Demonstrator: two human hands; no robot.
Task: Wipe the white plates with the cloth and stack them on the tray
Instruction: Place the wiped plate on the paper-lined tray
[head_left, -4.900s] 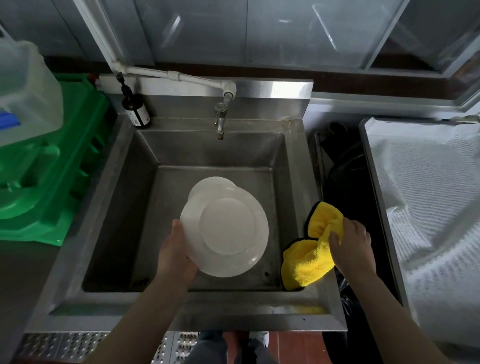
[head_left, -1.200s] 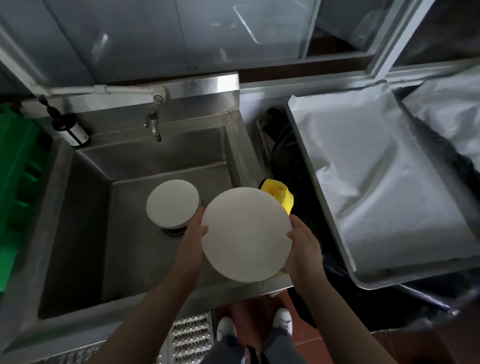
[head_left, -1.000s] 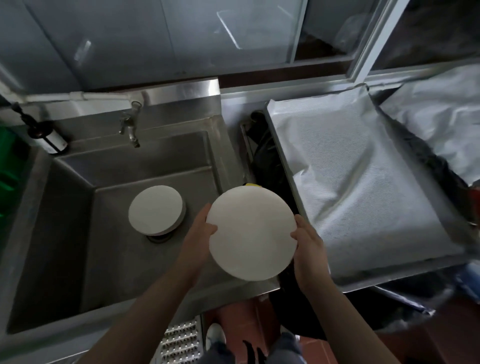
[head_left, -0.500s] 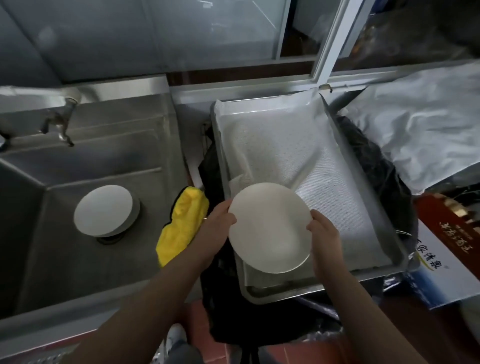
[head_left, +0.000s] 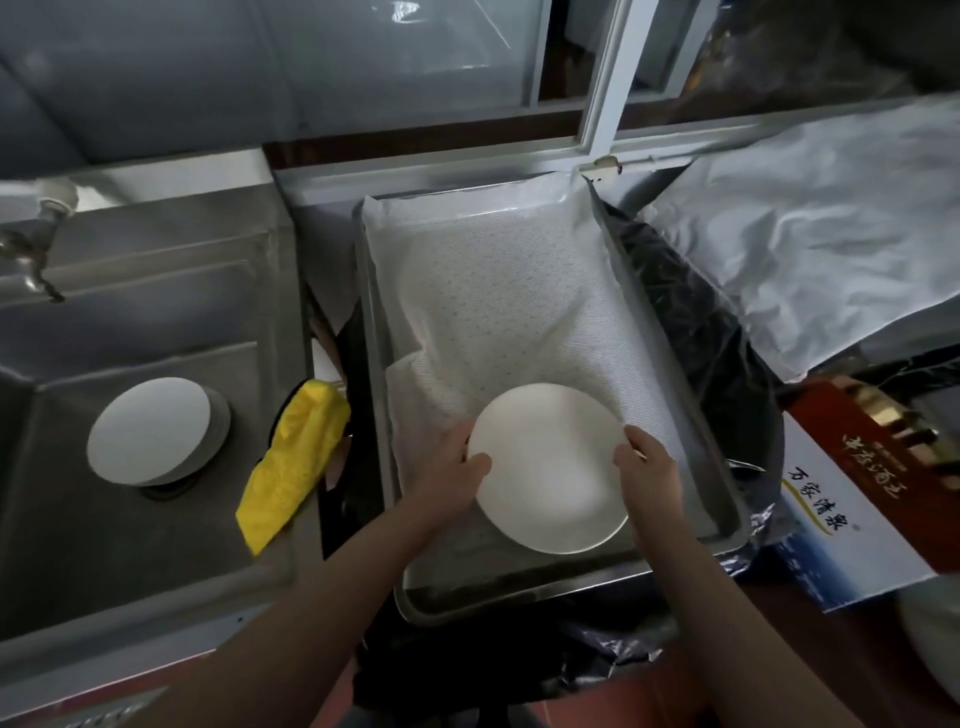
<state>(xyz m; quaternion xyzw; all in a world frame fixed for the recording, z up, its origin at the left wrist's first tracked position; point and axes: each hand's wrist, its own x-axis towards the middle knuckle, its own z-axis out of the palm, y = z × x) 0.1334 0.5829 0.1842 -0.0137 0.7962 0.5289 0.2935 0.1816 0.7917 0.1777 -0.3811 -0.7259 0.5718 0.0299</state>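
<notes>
Beside a steel sink (head_left: 156, 530), the paper-lined metal tray (head_left: 730, 519) receives a round white plate (head_left: 550, 467), pinched at opposite rim edges by the left hand (head_left: 452, 467) and right hand (head_left: 649, 467): rigid, smooth, probably breakable, best gripped by its rim.

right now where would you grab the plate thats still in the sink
By its rim, from above. The plate in the sink lies upside down over the drain, its overhanging edge probably leaving room for fingertips underneath; the side nearest the yellow cloth looks closest to reach.
</notes>
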